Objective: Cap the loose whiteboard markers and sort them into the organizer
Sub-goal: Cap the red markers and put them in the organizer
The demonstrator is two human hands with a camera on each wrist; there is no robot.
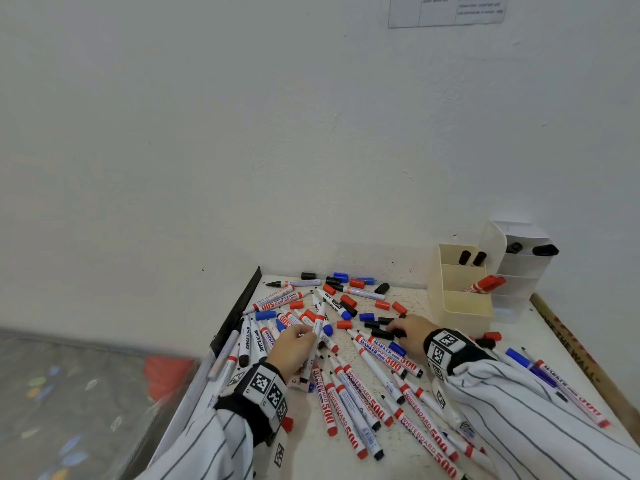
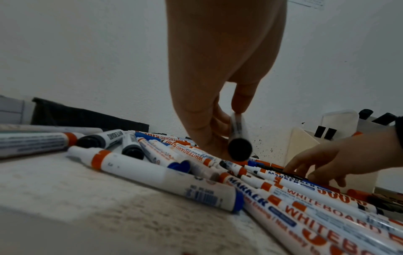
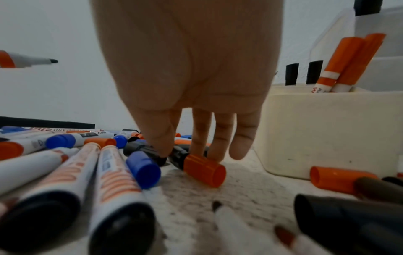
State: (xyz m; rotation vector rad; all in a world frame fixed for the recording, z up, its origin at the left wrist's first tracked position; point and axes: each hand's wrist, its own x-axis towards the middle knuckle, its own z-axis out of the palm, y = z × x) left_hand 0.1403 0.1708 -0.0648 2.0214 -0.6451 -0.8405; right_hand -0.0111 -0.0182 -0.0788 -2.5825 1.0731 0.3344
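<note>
Head view: two organizers against the wall, cream organizer [image 1: 460, 308] holding two black-capped and two red-capped markers, white organizer [image 1: 523, 271] behind; dozens of loose markers (too many to count) across the table [image 1: 512, 341]. Left wrist view: left hand [image 2: 218, 96] raised, fingers pinching one black-ended marker [image 2: 238, 138]. Right wrist view: right hand [image 3: 191, 86] palm down, fingertips touching a black cap [image 3: 144, 151] beside one red cap [image 3: 203, 170].

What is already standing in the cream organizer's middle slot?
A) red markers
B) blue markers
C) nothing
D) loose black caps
A: two red-capped markers lean in the middle slot of the cream organizer; black-capped markers stand in the slot behind.
</note>
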